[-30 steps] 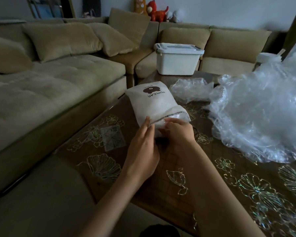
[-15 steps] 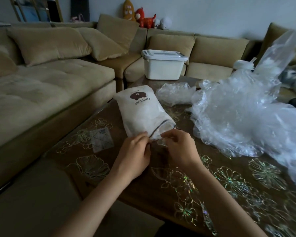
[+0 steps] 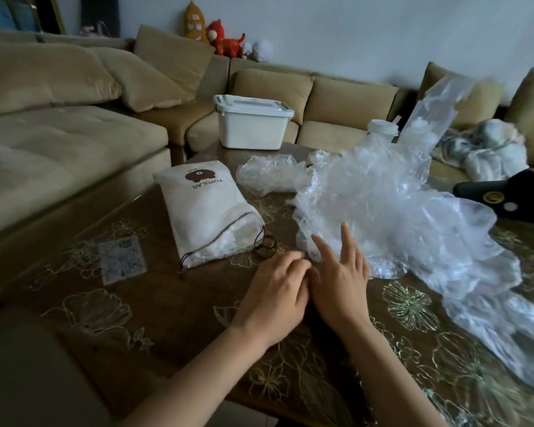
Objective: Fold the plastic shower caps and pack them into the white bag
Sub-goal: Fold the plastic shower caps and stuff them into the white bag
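The white drawstring bag (image 3: 207, 217) with a brown bear print lies on the table, its mouth toward me and clear plastic showing inside. A big heap of clear plastic shower caps (image 3: 392, 217) spreads over the table's right side. A separate crumpled cap (image 3: 267, 174) lies behind the bag. My left hand (image 3: 275, 292) hovers near the table with fingers loosely bent, holding nothing. My right hand (image 3: 341, 272) is beside it, fingers straight and spread, its fingertips at the near edge of the heap.
The brown table (image 3: 173, 306) has a floral glass top. A white lidded box (image 3: 252, 121) stands at its far end, a white cup (image 3: 383, 129) behind the heap. A dark cap (image 3: 506, 195) lies at right. Beige sofas (image 3: 59, 143) surround the table.
Both hands have let go of the bag's mouth and pulled back toward me and rightward. My right hand now reaches to the heap's edge. The view has shifted right.
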A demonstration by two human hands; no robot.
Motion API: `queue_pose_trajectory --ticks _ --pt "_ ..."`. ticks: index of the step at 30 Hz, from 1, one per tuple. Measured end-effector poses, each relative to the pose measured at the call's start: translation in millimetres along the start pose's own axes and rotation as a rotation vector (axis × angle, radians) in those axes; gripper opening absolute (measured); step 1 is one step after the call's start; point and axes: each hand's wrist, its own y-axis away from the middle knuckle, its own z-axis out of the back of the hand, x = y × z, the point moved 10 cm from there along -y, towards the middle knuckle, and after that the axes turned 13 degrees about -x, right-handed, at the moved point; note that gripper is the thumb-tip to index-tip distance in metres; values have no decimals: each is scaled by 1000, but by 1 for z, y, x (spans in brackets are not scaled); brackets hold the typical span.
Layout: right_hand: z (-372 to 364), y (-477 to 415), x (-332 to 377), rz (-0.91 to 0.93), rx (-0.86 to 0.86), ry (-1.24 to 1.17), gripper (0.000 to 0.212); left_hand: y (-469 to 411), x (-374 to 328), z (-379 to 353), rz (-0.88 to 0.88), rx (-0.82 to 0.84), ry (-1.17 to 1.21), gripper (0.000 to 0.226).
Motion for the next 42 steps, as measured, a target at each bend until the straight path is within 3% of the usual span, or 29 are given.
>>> queue_pose_trajectory --ticks 4,8,13,16,19,21,23,26,29,33,37,42 --pt "-20 -6 -13 -22 130 69 59 0 6 -1 55 23 114 32" --pt "-19 -6 -11 41 78 114 57 -2 6 -5 71 -7 54 35" --pt "43 -8 3 31 -373 -98 42 -10 12 15 115 -121 88 35" --pt "76 3 26 88 -481 -240 36 -7 25 18 254 -127 200 54" --pt "71 18 58 126 -161 -445 28 2 48 17 482 -182 443 69" --pt "49 37 78 171 154 -455 23 7 65 11 683 -205 654 73" --pt "35 49 83 180 298 -434 22 10 73 10 753 -188 675 70" --pt "40 40 67 43 206 -492 25 13 73 5 796 -139 616 35" --pt "47 25 34 -72 -30 -401 28 13 78 2 811 -162 538 35" --pt "18 23 12 -57 66 -193 43 15 79 8 801 -201 374 30" --pt "22 18 -4 -142 46 -205 45 17 71 15 772 -143 279 36" --pt "38 24 -38 -404 23 -348 44 47 79 49 1036 -165 500 40"
